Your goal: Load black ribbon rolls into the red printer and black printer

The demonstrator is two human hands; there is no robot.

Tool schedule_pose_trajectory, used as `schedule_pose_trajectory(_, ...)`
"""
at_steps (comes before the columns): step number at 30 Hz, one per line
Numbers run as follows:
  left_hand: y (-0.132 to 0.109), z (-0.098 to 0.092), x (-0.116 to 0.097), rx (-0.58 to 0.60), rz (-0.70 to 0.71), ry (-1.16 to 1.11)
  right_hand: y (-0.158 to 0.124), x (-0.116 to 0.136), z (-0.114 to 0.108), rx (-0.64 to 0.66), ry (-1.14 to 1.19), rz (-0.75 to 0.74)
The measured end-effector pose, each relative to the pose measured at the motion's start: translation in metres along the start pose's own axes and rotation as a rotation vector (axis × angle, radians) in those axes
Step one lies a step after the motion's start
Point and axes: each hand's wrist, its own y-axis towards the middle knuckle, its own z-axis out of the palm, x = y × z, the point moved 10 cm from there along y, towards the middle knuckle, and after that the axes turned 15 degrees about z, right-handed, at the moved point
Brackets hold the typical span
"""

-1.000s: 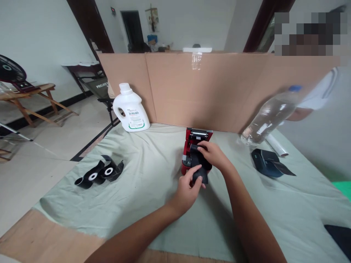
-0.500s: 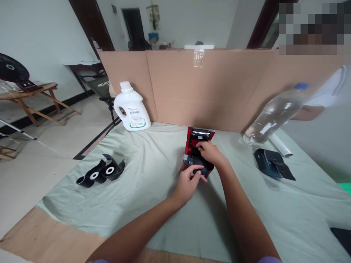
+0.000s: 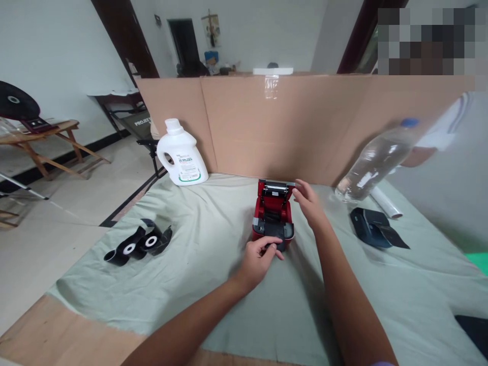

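A small red printer (image 3: 273, 216) stands open on the pale green cloth (image 3: 198, 264), its lid (image 3: 275, 192) tilted up at the back. A black ribbon strip (image 3: 273, 229) lies inside and runs to the front edge. My left hand (image 3: 257, 259) pinches the front end of that black strip at the printer's near edge. Fingers curled, my right hand (image 3: 309, 202) touches the right corner of the raised lid.
Black ribbon rolls (image 3: 139, 243) lie at the left. A white detergent jug (image 3: 180, 155) stands before the cardboard wall (image 3: 290, 127). A clear water bottle (image 3: 375, 160), a white roll (image 3: 385, 202) and a dark blue device (image 3: 375, 227) are at the right. Another person's arm (image 3: 419, 155) shows beyond.
The black ribbon was pressed down into the printer. My right hand left it and rose to the lid's right corner; my left hand stayed at the front edge.
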Motion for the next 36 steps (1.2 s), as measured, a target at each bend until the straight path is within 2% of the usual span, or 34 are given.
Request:
schedule_pose_trajectory(3, -0.001, -0.001, -0.003, 0.009, 0.025, 0.012, -0.002, -0.001, 0.014, 0.039, 0.056, -0.025)
schedule_pose_trajectory(10, -0.006, 0.004, -0.011, 0.08, 0.073, 0.104, -0.029, 0.0, 0.015, 0.006, 0.05, -0.041)
schedule_pose_trajectory(17, -0.009, 0.008, -0.015, 0.134, 0.123, 0.124, -0.052, -0.038, 0.02, 0.051, 0.073, 0.035)
schedule_pose_trajectory(20, -0.009, 0.0, -0.022, 0.12, 0.197, 0.184, -0.057, -0.054, 0.028, 0.092, 0.136, 0.063)
schedule_pose_trajectory(23, 0.002, -0.024, -0.027, -0.024, 0.247, 0.233, -0.059, -0.063, 0.032, 0.087, 0.183, 0.075)
schedule_pose_trajectory(25, 0.016, -0.047, -0.021, -0.175, 0.189, 0.211, -0.06, -0.065, 0.034, 0.076, 0.179, 0.054)
schedule_pose_trajectory(27, 0.033, -0.065, -0.01, -0.277, 0.091, 0.191, -0.061, -0.067, 0.035, 0.068, 0.189, 0.016)
schedule_pose_trajectory(29, 0.048, -0.073, 0.005, -0.278, -0.026, 0.166, -0.062, -0.069, 0.036, 0.079, 0.232, -0.009)
schedule_pose_trajectory(31, 0.057, -0.071, 0.021, -0.228, -0.162, 0.093, -0.061, -0.073, 0.038, 0.1, 0.291, -0.018)
schedule_pose_trajectory(33, 0.058, -0.067, 0.032, -0.193, -0.273, 0.003, -0.06, -0.076, 0.039, 0.111, 0.326, -0.012)
schedule_pose_trajectory(36, 0.054, -0.063, 0.035, -0.198, -0.34, -0.06, -0.057, -0.08, 0.039, 0.104, 0.337, 0.029)
